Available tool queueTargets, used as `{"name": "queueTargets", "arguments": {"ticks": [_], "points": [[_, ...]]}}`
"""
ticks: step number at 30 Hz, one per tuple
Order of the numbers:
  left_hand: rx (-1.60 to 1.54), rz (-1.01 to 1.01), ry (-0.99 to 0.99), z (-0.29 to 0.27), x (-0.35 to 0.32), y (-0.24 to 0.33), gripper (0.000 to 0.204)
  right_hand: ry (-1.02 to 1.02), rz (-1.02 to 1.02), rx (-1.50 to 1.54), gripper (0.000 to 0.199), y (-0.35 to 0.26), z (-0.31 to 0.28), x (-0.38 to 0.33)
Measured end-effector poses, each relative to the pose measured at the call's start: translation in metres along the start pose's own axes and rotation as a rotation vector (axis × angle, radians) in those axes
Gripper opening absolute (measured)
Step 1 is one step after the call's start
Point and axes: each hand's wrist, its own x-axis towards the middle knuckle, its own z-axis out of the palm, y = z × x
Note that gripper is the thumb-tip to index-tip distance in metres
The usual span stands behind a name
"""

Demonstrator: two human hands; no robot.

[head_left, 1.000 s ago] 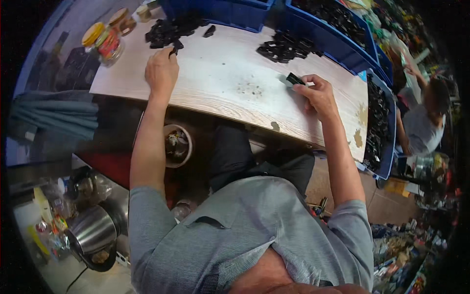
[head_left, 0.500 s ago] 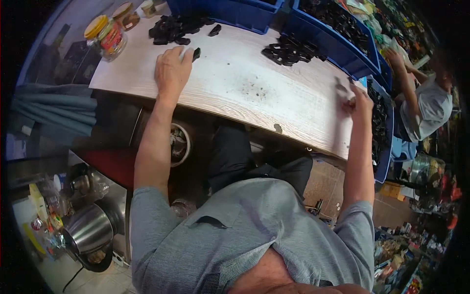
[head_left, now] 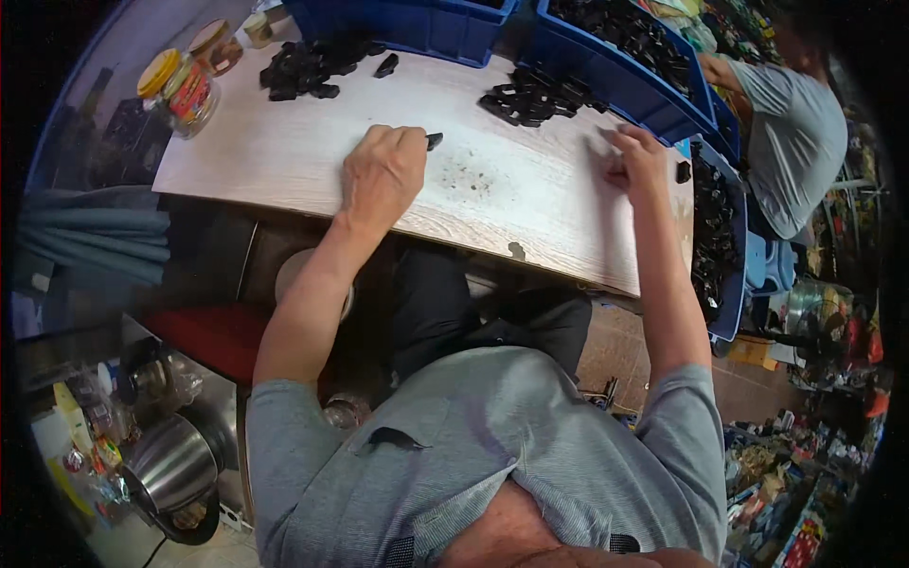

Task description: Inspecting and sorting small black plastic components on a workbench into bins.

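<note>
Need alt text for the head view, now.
Left hand holds a small black part over a pale table; the right hand, contents unclear, is over its right side. Two piles of black parts lie beyond, near blue bins.

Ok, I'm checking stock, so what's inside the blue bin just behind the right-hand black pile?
Many small black pieces are heaped inside the blue bin. The upper ones cover the lower layers and the bin's floor, so what lies down there can't be seen.
</note>
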Motion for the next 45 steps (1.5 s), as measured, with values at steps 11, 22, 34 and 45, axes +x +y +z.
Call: {"name": "queueTargets", "arguments": {"ticks": [11,22,34,45], "points": [[-0.207,0.08,-0.019,0.015,0.007,0.03,0.009,-0.052,-0.109,-0.322,0.039,-0.013,0.061,0.006],[-0.27,0.141,-0.077,0.022,0.009,0.046,0.004,-0.048,-0.204,-0.425,0.033,-0.006,0.058,0.013],[-0.283,0.066,-0.109,0.02,0.012,0.047,0.013,-0.043,-0.219,-0.479,0.022,-0.01,0.063,0.007],[-0.334,-0.014,-0.091,0.021,0.011,0.044,0.014,-0.167,0.024,-0.102,0.022,-0.005,0.044,-0.051]]}}
